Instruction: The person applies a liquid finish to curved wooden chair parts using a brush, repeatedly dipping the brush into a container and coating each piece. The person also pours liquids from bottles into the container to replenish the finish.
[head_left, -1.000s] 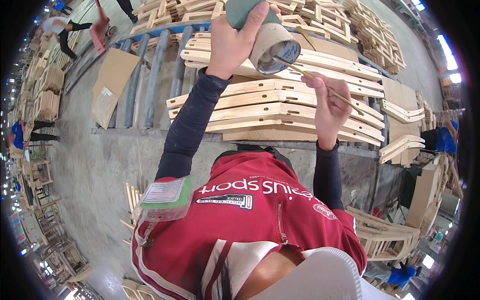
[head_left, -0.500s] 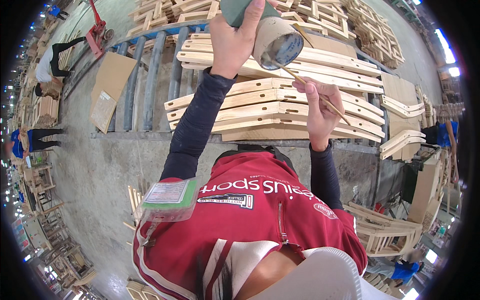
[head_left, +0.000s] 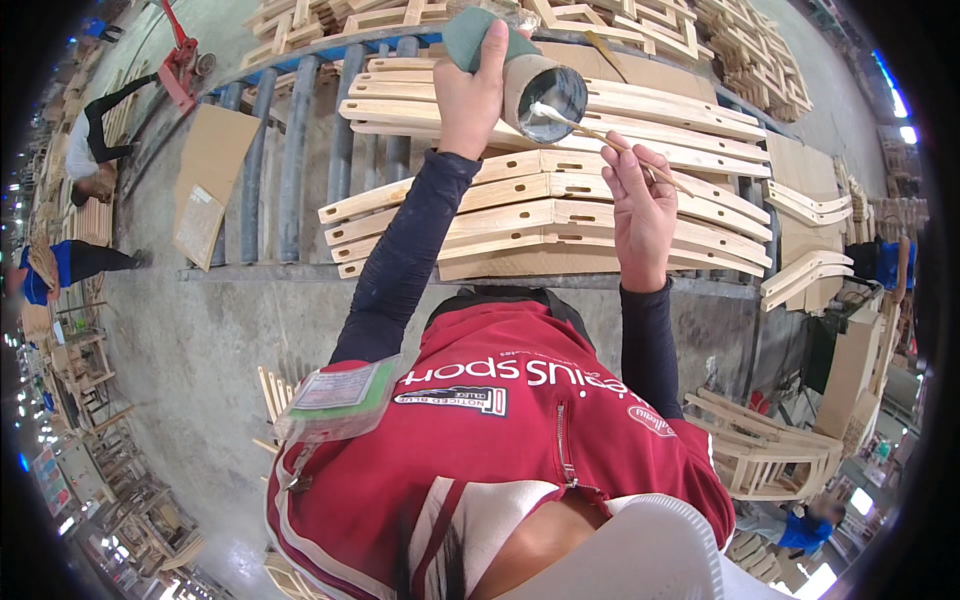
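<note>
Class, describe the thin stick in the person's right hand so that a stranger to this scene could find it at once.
Start at the stack of curved wooden slats on the roller table. Above it the left hand holds a tilted can, and the right hand pinches the thin stick. Unlike the broad slats, it is slender, with its white-coated tip dipped inside the can.

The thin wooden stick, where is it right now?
In the head view, the thin wooden stick is pinched in the right hand, its white-coated tip dipped into the open round can held by the left hand, above the stacked curved wooden slats.
</note>
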